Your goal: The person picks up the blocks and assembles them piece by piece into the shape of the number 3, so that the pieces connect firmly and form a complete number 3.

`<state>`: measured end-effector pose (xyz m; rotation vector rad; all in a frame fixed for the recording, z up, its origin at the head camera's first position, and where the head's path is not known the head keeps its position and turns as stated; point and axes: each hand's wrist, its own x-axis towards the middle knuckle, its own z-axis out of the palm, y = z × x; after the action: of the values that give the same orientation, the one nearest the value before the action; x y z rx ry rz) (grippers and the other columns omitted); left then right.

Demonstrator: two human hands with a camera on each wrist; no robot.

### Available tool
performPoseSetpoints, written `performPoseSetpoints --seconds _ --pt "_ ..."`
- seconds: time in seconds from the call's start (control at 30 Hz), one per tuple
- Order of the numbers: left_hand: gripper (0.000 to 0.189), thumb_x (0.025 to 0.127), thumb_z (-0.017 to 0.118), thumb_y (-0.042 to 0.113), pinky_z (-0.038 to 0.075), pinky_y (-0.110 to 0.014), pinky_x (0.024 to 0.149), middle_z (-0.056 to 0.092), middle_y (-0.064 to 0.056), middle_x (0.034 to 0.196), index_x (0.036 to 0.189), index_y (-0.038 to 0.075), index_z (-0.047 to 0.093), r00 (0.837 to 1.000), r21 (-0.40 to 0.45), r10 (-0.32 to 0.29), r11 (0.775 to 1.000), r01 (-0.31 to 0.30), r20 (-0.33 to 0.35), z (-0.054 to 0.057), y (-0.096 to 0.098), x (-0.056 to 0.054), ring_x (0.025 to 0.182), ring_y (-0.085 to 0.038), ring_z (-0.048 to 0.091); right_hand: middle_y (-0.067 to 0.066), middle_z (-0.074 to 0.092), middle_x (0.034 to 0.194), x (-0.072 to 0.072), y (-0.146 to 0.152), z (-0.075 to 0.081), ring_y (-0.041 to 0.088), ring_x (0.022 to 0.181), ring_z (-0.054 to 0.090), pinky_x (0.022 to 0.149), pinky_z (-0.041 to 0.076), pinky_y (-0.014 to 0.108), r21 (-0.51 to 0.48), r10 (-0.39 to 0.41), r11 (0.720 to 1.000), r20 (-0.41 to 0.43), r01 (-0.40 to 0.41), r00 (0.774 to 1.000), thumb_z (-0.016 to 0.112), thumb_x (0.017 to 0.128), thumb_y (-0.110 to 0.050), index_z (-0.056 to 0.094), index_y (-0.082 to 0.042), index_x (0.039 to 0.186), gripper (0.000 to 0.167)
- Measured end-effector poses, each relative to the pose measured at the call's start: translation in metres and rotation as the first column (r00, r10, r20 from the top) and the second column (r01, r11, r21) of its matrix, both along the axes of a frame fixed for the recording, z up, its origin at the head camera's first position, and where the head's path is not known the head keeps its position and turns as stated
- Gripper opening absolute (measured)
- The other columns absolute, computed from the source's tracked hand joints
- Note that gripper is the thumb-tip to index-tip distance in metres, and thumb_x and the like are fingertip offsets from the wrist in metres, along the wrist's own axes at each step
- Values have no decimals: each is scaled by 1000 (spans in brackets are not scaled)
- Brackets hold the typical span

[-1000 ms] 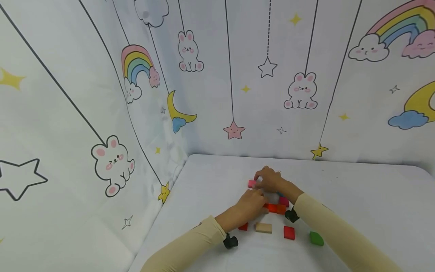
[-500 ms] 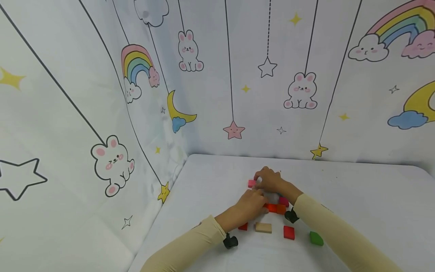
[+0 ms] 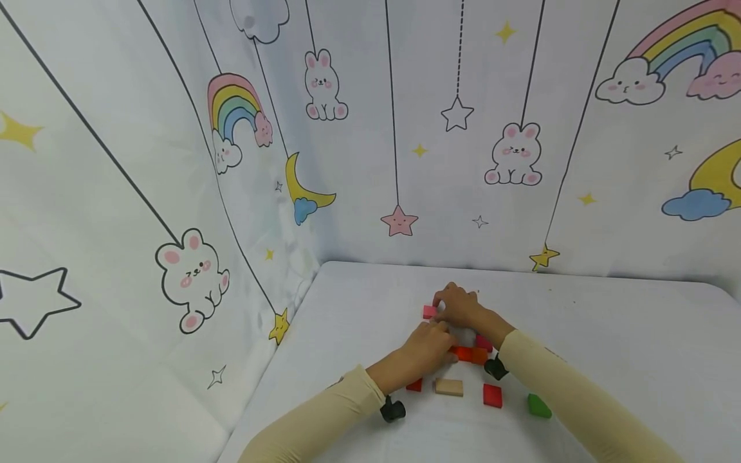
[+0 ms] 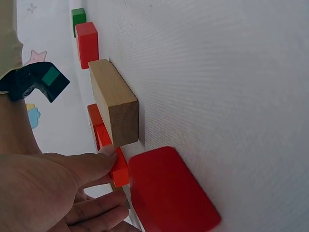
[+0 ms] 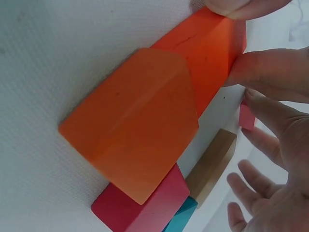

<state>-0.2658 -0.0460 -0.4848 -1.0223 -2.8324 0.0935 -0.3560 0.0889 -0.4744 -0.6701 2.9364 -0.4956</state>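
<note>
With thumb and fingers, my left hand pinches a bright orange block lying end to end with a darker orange block. Just beyond it, my right hand holds a small pink block between thumb and a finger, its other fingers spread apart in the right wrist view. A crimson block, a teal block and a wooden block run on from the darker orange one. In the head view the right hand and wrist hide the teal block.
Nearer the body lie a red block, a plain wooden block, another red block and a green block. Black wrist cameras hang below the forearms. A printed white cloth closes off the back and left of the white table.
</note>
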Motion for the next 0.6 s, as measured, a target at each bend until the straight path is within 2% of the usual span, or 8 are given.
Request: performPoseSetpoints --seconds 0.33,0.6 --pt "25 95 79 43 51 -24 83 70 6 105 113 26 82 1000 -12 2 1000 -2 -4 1 1 1 100 -8 63 22 63 125 0 2 0 39 115 62 100 41 79 15 1 1000 -10 -1 1000 84 90 -28 77 -14 111 27" --pt "26 95 79 43 53 -25 84 71 5 108 114 26 82 1000 -15 12 1000 -12 -12 1 2 1 113 -11 65 22 62 126 -2 7 0 41 118 62 103 33 86 42 -6 999 -8 6 1000 84 90 -29 78 -14 111 26"
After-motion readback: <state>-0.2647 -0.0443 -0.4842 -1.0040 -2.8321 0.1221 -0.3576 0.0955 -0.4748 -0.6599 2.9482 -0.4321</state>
